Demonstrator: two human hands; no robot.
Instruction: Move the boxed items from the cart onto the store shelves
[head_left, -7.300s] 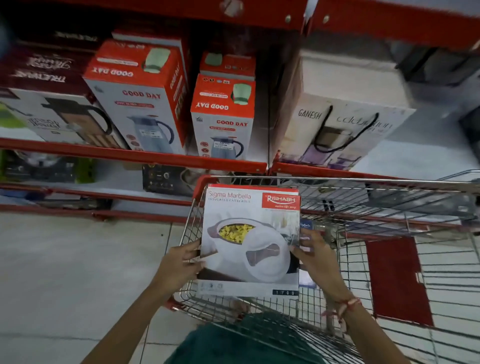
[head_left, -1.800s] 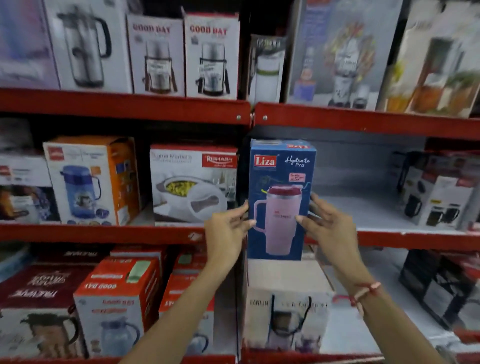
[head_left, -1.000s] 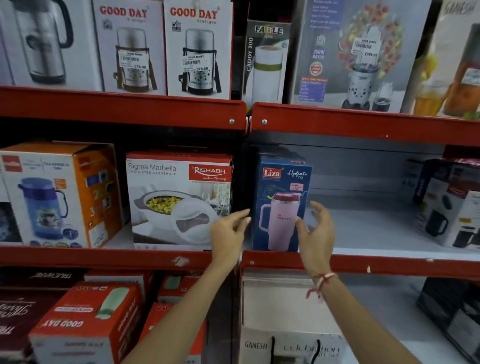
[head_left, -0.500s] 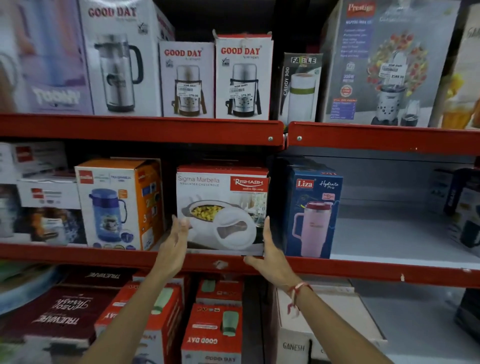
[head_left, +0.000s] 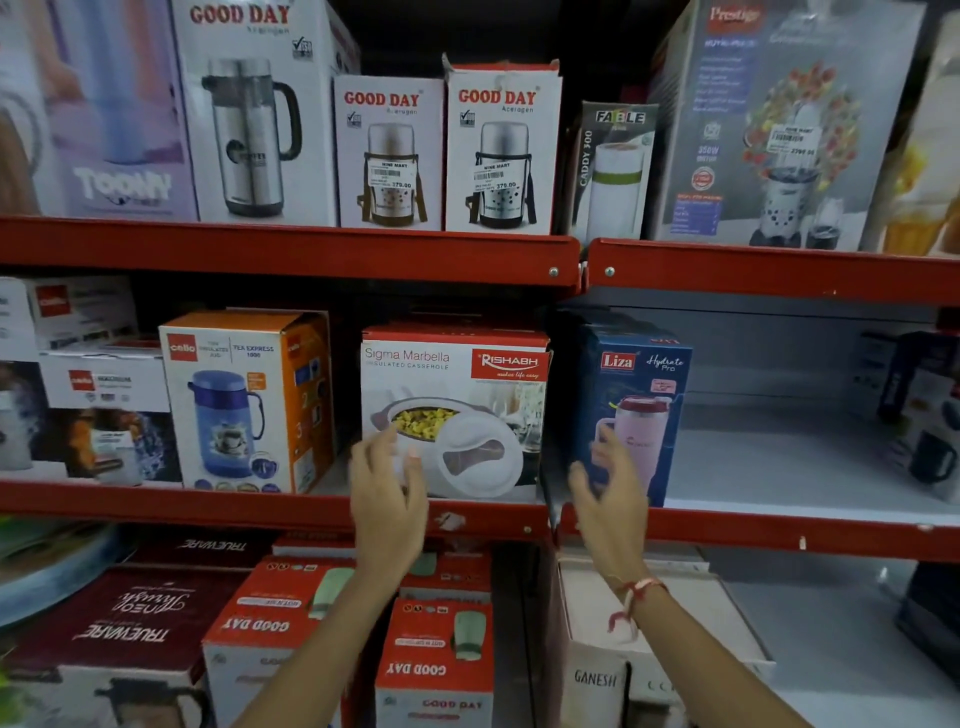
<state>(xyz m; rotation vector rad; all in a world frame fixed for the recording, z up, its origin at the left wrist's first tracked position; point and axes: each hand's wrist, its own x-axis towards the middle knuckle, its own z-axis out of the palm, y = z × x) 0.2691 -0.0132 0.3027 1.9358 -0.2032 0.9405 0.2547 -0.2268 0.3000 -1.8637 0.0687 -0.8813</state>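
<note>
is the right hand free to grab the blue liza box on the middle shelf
Probably yes. The right hand is open and empty, held right in front of the Liza box, which stands at the shelf's front edge with bare shelf to its right and nothing in between.

Retail shop: red shelves (head_left: 291, 249) w/ boxed flasks (head_left: 501, 150), a casserole box (head_left: 454, 410), price stickers (head_left: 493, 174).

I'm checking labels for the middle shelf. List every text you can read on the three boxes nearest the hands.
"cello", "TEA EXPRESS 1000": orange jug box
"Sigma Marbella", "RISHABH": white casserole box
"Liza", "Hydrate Pro": blue tumbler box
Too small or blurred: the slogan under RISHABH, the pink tag on the blue tumbler box, the other small print on the orange jug box.
</note>
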